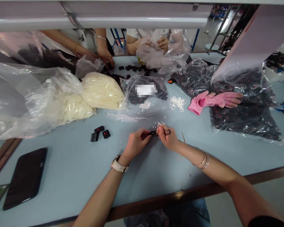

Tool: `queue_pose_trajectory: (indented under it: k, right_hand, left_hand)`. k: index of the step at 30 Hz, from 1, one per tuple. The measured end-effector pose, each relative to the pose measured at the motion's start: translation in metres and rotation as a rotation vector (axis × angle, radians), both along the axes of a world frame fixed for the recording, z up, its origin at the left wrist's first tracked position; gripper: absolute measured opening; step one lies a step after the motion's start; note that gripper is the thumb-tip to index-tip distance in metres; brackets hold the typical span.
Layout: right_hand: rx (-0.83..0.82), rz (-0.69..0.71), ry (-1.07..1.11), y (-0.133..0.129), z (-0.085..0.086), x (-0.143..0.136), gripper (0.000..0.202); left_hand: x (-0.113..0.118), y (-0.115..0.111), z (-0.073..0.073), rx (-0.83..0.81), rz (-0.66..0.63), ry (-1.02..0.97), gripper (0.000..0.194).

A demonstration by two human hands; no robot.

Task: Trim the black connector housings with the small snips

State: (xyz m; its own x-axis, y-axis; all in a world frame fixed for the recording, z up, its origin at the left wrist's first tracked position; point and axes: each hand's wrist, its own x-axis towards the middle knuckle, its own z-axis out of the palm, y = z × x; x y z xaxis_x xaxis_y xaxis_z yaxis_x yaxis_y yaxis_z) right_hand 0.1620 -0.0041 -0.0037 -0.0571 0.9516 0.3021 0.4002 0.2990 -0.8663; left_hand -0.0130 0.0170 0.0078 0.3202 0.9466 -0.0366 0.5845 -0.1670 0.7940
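My left hand (135,144) and my right hand (167,136) meet over the pale blue table (68,170), both pinching one small black part (156,132) held between them. The left wrist wears a watch and the right wrist bangles. Just beyond my fingers lies a little scatter of tiny white pieces (159,124). To the left, three small black parts (99,133) with red marks rest on the table. A thin stick (183,136) lies to the right of my right hand.
Clear bags of white strips (90,94) sit at left, bags of black parts (246,116) at right, a pink glove (214,101) on them. A dark phone (26,176) lies front left. Other people's hands (106,56) work across the table among loose black parts (132,67).
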Motion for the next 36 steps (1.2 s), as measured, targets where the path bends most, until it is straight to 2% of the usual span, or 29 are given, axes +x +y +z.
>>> queue_pose_trajectory:
  k: [5, 12, 17, 20, 22, 25, 28, 32, 36]
  right_hand:
    - [-0.026, -0.003, 0.108, -0.003, -0.005, 0.000, 0.035]
    - [-0.052, 0.030, 0.076, -0.001, -0.001, -0.001, 0.034]
    - [-0.103, -0.001, 0.197, -0.002, -0.003, -0.001, 0.039]
    - [-0.139, -0.014, 0.260, -0.001, 0.001, 0.000, 0.043]
    - [-0.159, -0.072, 0.351, 0.002, 0.006, 0.000, 0.047]
    - [-0.186, -0.140, 0.439, 0.007, 0.010, 0.001, 0.052]
    - [-0.194, -0.155, 0.456, 0.009, 0.010, 0.002, 0.051]
    - [-0.189, -0.177, 0.454, 0.011, 0.008, 0.003, 0.049]
    - [-0.193, -0.205, 0.441, 0.012, 0.011, 0.003, 0.050]
  left_hand:
    - [0.000, 0.000, -0.001, 0.004, -0.001, -0.001, 0.018]
    - [0.000, -0.001, 0.003, -0.003, -0.007, -0.007, 0.019]
    - [0.000, 0.000, 0.001, 0.009, -0.002, -0.014, 0.018]
    - [0.001, -0.001, 0.003, 0.014, -0.008, -0.009, 0.017]
    - [0.002, -0.002, 0.005, 0.023, -0.013, 0.007, 0.018]
    - [0.002, -0.004, 0.012, 0.068, -0.064, 0.148, 0.024]
    - [-0.003, -0.002, 0.020, 0.101, -0.102, 0.439, 0.027]
    - [-0.022, 0.010, 0.033, 0.047, 0.005, 0.699, 0.027]
    - [-0.056, 0.019, 0.046, 0.090, 0.389, 0.996, 0.033]
